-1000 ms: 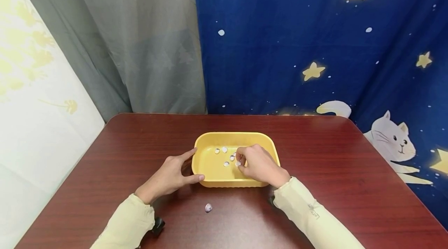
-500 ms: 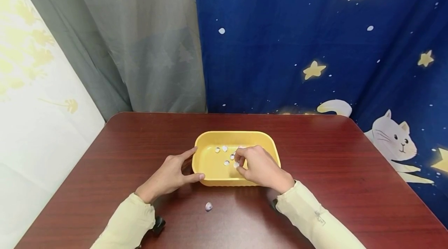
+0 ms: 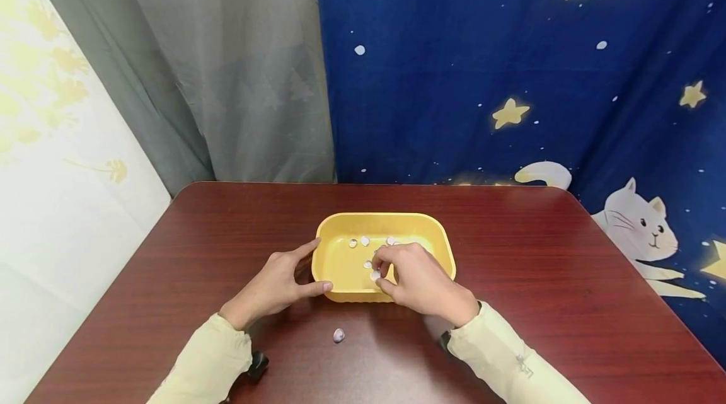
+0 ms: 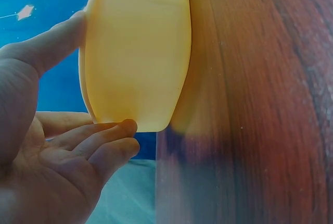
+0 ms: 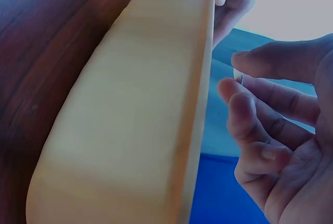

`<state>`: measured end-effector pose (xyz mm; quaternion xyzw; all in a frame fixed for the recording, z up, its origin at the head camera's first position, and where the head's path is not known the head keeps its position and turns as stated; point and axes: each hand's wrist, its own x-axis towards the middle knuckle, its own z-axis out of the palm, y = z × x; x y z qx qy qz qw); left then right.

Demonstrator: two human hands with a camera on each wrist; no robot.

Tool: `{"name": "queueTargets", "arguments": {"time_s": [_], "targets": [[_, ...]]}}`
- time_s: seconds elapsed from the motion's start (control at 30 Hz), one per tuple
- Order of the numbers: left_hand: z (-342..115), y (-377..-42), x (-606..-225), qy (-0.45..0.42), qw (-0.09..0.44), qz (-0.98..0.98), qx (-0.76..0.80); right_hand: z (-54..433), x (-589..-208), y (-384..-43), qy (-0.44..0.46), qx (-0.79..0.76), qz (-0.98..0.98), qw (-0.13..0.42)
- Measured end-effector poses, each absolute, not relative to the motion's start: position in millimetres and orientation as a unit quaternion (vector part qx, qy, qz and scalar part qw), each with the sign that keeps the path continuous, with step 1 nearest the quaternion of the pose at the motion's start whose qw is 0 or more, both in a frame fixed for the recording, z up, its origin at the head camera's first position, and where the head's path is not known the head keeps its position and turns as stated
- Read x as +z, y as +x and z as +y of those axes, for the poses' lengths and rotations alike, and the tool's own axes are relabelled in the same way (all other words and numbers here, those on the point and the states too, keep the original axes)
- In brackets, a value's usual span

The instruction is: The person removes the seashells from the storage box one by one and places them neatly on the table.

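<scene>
A yellow plastic basin [image 3: 346,281] stands on the table. Along its left end my left hand [image 3: 272,285] spreads, thumb at the front rim and fingers against the side wall; in the left wrist view the fingers [image 4: 112,151] lie fairly straight. My right hand [image 3: 420,278] is over the basin's right part, pinching a small white shell [image 3: 375,275] between thumb and fingertips. The right wrist view shows that shell [image 5: 238,75] above the rim. Several similar shells, such as one pale shell [image 3: 365,241], lie on the basin floor, some partly hidden by my right hand.
One purplish-white shell [image 3: 338,335] lies on the dark red wooden table [image 3: 227,221] in front of the basin. Behind the table hang a grey curtain [image 3: 266,76] and a blue one [image 3: 425,108] with stars and a cat. White cloth hangs at left.
My right hand has shifted slightly left and toward me with the shell between its fingertips, uncovering a shell farther back in the basin. My left hand and the basin stay in place.
</scene>
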<state>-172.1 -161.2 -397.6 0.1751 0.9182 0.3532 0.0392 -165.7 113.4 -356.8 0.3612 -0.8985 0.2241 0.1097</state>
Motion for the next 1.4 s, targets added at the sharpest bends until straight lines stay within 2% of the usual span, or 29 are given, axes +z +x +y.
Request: {"name": "queueTargets", "arguments": {"time_s": [0.87,1.4], "targets": [[-160.3,-171.6,-396.3,0.177,0.035,0.916,0.358,99.5,-365.1,-149.1,0.418,0.195,-0.881,0.107],[-161.1,-171.6,-396.6,0.175,0.033,0.92,0.349,91.1,-372.6,-140.5,0.438,0.133,-0.888,0.043]]}}
